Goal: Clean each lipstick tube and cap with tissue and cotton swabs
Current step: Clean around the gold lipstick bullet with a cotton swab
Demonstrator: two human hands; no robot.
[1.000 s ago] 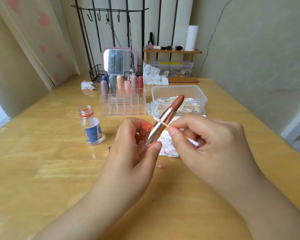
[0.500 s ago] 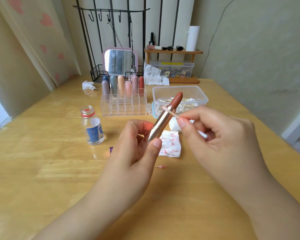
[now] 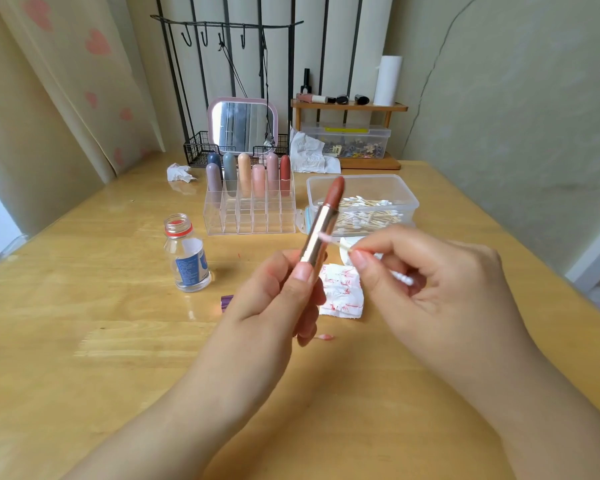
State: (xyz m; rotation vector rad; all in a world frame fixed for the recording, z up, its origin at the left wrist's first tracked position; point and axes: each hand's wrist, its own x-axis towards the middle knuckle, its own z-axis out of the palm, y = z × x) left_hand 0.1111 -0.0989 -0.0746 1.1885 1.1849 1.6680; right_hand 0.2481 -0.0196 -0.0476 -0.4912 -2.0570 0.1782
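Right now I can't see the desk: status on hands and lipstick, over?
Left hand grips lipstick tube, uncapped, tilted. Right hand pinches cotton swab, tip on the metal sleeve. Nothing in the way.

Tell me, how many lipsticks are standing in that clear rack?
7. Back row: dark blue, grey, peach, pink, red. Front row: mauve and light pink. None seems hidden.

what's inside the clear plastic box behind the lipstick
The clear plastic box holds a loose pile of cotton swabs along its bottom. The raised lipstick covers its left part, so that part is hidden.
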